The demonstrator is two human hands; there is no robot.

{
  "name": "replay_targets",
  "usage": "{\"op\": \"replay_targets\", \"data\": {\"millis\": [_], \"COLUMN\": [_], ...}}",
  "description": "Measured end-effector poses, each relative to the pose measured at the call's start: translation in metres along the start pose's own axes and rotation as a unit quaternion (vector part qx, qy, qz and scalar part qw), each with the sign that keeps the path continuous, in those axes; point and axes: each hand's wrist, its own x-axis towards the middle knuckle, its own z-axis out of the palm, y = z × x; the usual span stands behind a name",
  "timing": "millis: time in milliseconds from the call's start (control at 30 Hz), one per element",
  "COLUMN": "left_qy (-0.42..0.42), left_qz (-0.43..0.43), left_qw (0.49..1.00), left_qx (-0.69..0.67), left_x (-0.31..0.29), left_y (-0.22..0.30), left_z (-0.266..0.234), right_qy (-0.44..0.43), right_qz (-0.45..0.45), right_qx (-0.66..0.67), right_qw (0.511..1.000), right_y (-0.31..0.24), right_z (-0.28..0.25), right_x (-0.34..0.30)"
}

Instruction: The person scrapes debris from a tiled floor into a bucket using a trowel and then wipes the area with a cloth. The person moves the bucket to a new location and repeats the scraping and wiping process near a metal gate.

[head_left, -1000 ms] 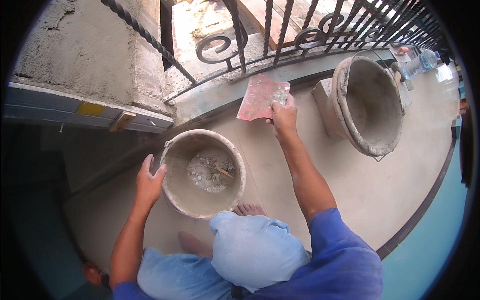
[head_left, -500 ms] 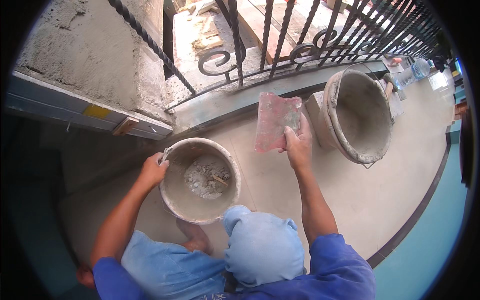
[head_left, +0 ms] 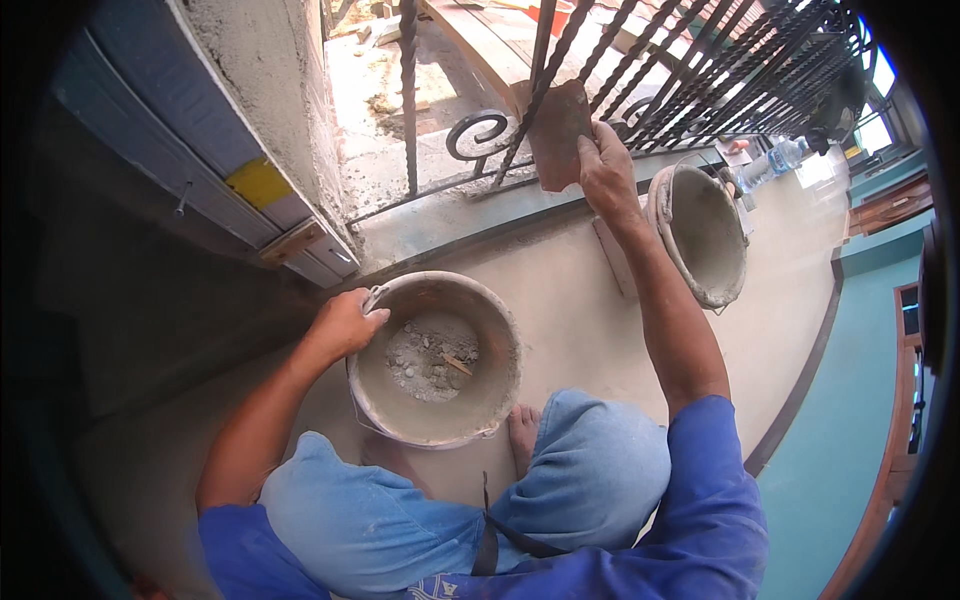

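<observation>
At the far left we see a rough grey plastered wall with a blue-grey ledge below it. Our left hand grips the rim of the round mortar-stained bucket, fingers curled over its left edge; a small heap of grey mortar lies in its bottom. The bucket stands on the pale cement floor just before our bare foot and blue-trousered knees. Further right, our right hand clenches a flat reddish trowel, raised against the black wrought-iron railing. Right of that arm stands a second crusted bucket, tilted.
</observation>
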Motion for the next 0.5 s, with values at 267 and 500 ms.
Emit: {"op": "replay_targets", "data": {"millis": [267, 500], "left_qy": [0.091, 0.007], "left_qz": [0.159, 0.232], "left_qw": [0.983, 0.970], "left_qx": [0.002, 0.075], "left_x": [-0.024, -0.075], "left_y": [0.018, 0.057], "left_z": [-0.015, -0.069], "right_qy": [-0.052, -0.125], "right_qz": [0.071, 0.078], "right_qx": [0.141, 0.300], "right_qw": [0.986, 0.942], "right_y": [-0.024, -0.022], "right_z": [0.000, 0.015], "right_x": [0.034, 0.072]}}
